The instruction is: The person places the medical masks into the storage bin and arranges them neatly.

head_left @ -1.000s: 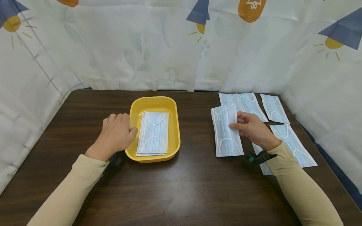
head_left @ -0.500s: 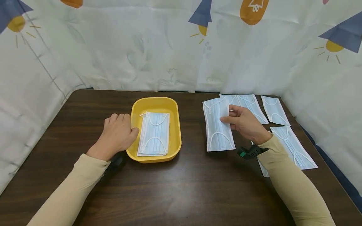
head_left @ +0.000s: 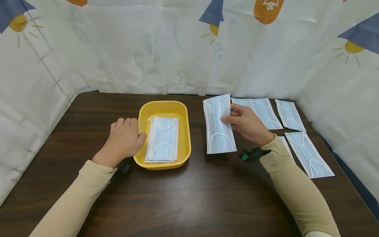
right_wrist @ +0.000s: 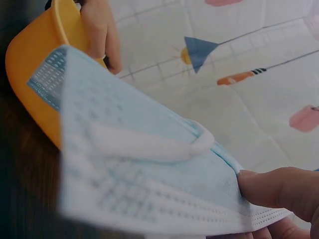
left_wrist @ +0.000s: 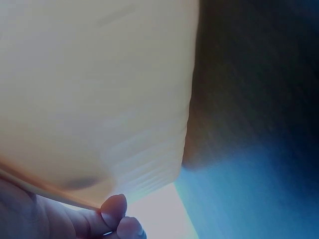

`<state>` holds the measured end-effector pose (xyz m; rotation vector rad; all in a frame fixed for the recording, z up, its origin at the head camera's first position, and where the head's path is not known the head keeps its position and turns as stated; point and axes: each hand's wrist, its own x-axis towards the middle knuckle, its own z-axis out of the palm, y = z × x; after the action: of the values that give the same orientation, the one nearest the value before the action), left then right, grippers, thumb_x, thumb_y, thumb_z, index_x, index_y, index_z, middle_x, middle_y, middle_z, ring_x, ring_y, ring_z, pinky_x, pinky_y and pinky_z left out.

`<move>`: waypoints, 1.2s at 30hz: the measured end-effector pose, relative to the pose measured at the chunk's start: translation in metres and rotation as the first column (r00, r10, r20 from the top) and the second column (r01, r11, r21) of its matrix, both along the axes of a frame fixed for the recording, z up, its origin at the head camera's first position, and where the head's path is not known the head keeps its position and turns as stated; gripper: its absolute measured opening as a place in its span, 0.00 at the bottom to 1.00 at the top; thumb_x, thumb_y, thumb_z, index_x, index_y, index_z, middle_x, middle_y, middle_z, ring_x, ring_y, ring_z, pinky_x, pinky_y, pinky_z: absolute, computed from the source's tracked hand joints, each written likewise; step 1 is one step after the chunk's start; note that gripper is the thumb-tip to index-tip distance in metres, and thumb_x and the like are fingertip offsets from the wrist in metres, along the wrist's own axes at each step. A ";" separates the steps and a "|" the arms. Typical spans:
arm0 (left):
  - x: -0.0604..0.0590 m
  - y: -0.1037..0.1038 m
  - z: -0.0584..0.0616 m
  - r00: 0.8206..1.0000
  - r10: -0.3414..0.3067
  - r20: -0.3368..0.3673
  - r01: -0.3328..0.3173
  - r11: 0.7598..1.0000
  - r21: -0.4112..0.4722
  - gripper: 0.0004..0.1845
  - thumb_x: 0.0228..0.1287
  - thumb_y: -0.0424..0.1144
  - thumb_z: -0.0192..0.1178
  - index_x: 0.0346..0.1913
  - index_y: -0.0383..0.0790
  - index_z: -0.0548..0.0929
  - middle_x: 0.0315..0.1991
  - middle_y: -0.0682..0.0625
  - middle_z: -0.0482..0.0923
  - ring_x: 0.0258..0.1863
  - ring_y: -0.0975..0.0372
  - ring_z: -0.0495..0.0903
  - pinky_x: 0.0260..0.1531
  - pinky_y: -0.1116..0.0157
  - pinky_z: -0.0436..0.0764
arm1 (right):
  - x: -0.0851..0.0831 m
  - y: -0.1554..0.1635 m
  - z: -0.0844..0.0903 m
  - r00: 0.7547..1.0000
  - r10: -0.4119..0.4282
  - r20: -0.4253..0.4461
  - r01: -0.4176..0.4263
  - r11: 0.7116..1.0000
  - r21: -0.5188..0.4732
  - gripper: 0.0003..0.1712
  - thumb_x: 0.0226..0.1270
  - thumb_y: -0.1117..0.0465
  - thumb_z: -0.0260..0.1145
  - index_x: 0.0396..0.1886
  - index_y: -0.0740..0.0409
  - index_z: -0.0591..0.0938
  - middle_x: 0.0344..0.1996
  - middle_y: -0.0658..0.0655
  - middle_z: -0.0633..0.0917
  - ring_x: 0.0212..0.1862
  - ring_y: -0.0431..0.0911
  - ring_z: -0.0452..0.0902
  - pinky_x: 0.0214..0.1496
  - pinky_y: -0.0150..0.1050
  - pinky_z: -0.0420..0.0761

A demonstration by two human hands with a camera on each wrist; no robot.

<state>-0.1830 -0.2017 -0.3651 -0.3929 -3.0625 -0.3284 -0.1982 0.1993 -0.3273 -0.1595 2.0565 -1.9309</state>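
Mask (head_left: 219,124), pale blue, pleated, white ear loops: being pinched at its right edge by the right hand (head_left: 247,123), thumb lying over the face, fingers curling behind; hanging clear above the table (head_left: 189,197), long side running away from the person. The right wrist view is showing the thumb (right_wrist: 279,191) pressing on the pleats, with the tray (right_wrist: 35,74) beyond the far end of the mask.

Tray (head_left: 185,131), yellow, shallow: sitting just left of the held mask, apart from it. Stack (head_left: 163,140) of like masks lying flat inside.

Left hand (head_left: 125,140): resting at the tray's left rim, knuckles up, fingers curling over the edge and thumb touching the wall.

Loose masks (head_left: 276,113): lying flat on the table right of and behind the gripping hand, several side by side, one (head_left: 309,153) nearer the sleeve.
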 end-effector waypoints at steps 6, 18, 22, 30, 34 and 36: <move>-0.001 0.000 -0.001 1.000 -0.004 -0.005 0.004 1.000 0.003 0.16 0.69 0.43 0.45 0.38 0.29 0.71 0.32 0.40 0.69 0.39 0.45 0.65 0.41 0.49 0.65 | -0.003 -0.013 0.002 1.000 0.017 -0.002 -0.017 0.999 -0.043 0.27 0.72 0.68 0.64 0.69 0.62 0.71 0.52 0.51 0.87 0.49 0.44 0.88 0.48 0.39 0.88; -0.001 0.000 -0.001 1.000 -0.002 -0.010 0.003 1.000 0.014 0.17 0.69 0.44 0.45 0.40 0.29 0.72 0.32 0.40 0.69 0.38 0.46 0.64 0.41 0.50 0.64 | -0.009 -0.040 0.004 0.999 0.041 0.003 -0.041 0.991 -0.128 0.25 0.71 0.71 0.64 0.66 0.62 0.73 0.50 0.52 0.88 0.47 0.43 0.88 0.47 0.38 0.88; -0.001 0.000 0.000 1.000 -0.007 -0.015 0.007 1.000 0.013 0.17 0.69 0.44 0.45 0.40 0.29 0.72 0.32 0.41 0.69 0.38 0.46 0.64 0.41 0.50 0.64 | -0.012 -0.047 0.006 0.999 0.051 -0.006 -0.051 0.984 -0.170 0.25 0.71 0.72 0.62 0.66 0.63 0.73 0.50 0.53 0.88 0.48 0.43 0.88 0.47 0.37 0.88; -0.002 0.000 0.000 1.000 -0.010 -0.016 0.010 1.000 0.015 0.17 0.69 0.43 0.45 0.40 0.28 0.72 0.32 0.40 0.70 0.38 0.46 0.64 0.42 0.49 0.65 | -0.016 -0.061 0.008 0.997 0.073 -0.016 -0.075 0.976 -0.206 0.24 0.71 0.72 0.62 0.66 0.64 0.72 0.50 0.54 0.88 0.47 0.45 0.88 0.47 0.38 0.88; -0.001 -0.001 0.000 1.000 -0.007 -0.019 0.007 1.000 0.014 0.17 0.69 0.43 0.45 0.41 0.28 0.72 0.32 0.40 0.70 0.39 0.46 0.64 0.42 0.49 0.65 | -0.019 -0.070 0.009 0.997 0.069 -0.021 -0.072 0.975 -0.209 0.25 0.71 0.72 0.62 0.66 0.66 0.72 0.50 0.55 0.87 0.47 0.45 0.88 0.47 0.39 0.88; -0.001 -0.001 0.000 1.000 -0.004 -0.019 0.004 1.000 0.013 0.18 0.69 0.44 0.45 0.41 0.28 0.72 0.33 0.40 0.70 0.39 0.46 0.64 0.43 0.49 0.65 | -0.019 -0.075 0.010 0.997 0.069 -0.022 -0.072 0.975 -0.208 0.25 0.71 0.73 0.62 0.66 0.66 0.72 0.50 0.55 0.87 0.47 0.45 0.88 0.47 0.39 0.89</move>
<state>-0.1839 -0.2028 -0.3656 -0.3991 -3.0396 -0.3424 -0.2177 0.1238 -0.3173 -0.2912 1.8268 -2.1035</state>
